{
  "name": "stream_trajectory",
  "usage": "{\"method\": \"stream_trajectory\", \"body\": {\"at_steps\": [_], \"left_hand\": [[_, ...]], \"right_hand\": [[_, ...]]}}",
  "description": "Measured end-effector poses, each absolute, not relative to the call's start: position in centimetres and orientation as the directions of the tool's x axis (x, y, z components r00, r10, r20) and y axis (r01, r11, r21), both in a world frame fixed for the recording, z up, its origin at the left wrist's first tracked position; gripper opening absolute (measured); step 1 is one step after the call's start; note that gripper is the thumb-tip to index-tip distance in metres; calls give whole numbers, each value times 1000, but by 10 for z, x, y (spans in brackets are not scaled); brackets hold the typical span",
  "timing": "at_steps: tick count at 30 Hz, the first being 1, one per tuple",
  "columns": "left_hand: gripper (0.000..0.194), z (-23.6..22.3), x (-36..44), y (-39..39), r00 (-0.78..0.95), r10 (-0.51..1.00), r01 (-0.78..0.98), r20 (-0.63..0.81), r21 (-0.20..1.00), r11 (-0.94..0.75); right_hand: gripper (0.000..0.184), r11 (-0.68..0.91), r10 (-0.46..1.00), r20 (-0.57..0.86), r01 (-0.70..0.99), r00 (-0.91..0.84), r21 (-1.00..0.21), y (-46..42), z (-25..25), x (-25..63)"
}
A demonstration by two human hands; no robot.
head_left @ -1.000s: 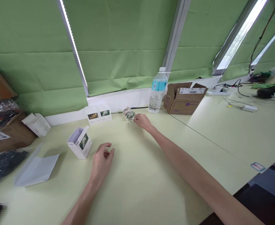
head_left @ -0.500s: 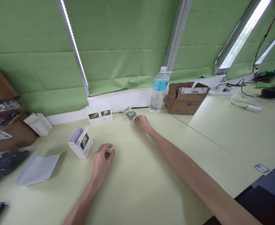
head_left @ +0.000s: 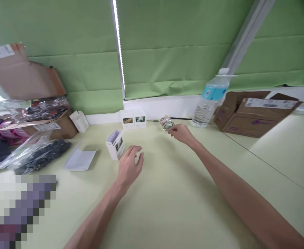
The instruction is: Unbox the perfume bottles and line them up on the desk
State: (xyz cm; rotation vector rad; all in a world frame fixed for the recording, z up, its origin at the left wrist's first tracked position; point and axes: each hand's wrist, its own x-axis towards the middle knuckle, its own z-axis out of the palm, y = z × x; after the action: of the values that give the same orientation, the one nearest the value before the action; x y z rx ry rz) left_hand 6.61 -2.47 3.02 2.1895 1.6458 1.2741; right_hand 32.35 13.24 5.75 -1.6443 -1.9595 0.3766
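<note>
Near the wall, a small shiny, see-through ornament (head_left: 167,123) stands on the table, its exact kind too small to make out. My right hand (head_left: 182,133) reaches far forward, thumb and fingertips pinched at the ornament's right edge. My left hand (head_left: 130,165) hovers over the table, fingers curved and apart from the thumb, holding nothing. Just left of it is an open white carton (head_left: 113,151) with a flower picture on its front. Behind, two small white picture boxes (head_left: 133,119) stand side by side against the wall.
A large water bottle (head_left: 210,98) and an open brown cardboard box (head_left: 255,117) stand right of the ornament. On the left are a folded white sheet (head_left: 81,160), a bagged dark item (head_left: 44,155), a white carton (head_left: 79,121) and stacked cardboard boxes (head_left: 35,79).
The view has turned left, so everything sits further right in it. My left hand is closer to the open carton, its fingers a little wider apart. My right hand stays at the ornament.
</note>
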Motion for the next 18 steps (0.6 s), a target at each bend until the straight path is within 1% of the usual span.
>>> {"method": "stream_trajectory", "body": {"at_steps": [3,5,7,8,10,11,12,13,14,16,18], "left_hand": [[20,48,49,-27,6,680,809,733,396,-435],[23,61,38,-29,-90,549,857,831,346,-382],[38,71,28,-28,-203,469,875,859,375,-307],[49,74,23,-27,-256,467,866,846,416,-279],[71,73,16,-22,-357,536,809,765,540,-231],[80,70,12,-18,-404,595,763,695,615,-199],[86,65,10,-15,-446,657,708,608,688,-157],[87,59,7,-11,-479,711,652,514,751,-103],[83,53,5,-8,-493,759,607,424,793,-49],[62,41,3,-3,-463,833,587,302,809,33],[42,33,4,-2,-404,873,648,275,759,60]], "right_hand": [[35,286,956,229,764,-184,-578,125,65,309],[36,314,949,229,742,-219,-593,118,71,301],[36,341,940,231,713,-251,-613,110,77,294],[36,351,936,229,696,-266,-627,106,80,290],[37,362,931,222,664,-289,-654,98,86,285],[37,365,929,217,650,-298,-667,94,88,283],[37,368,927,215,639,-307,-675,91,91,281],[37,377,923,217,630,-318,-679,88,93,279],[37,390,916,223,620,-332,-680,84,95,277],[36,422,901,240,600,-361,-680,78,100,272],[35,449,886,260,574,-383,-684,71,105,268]]}}
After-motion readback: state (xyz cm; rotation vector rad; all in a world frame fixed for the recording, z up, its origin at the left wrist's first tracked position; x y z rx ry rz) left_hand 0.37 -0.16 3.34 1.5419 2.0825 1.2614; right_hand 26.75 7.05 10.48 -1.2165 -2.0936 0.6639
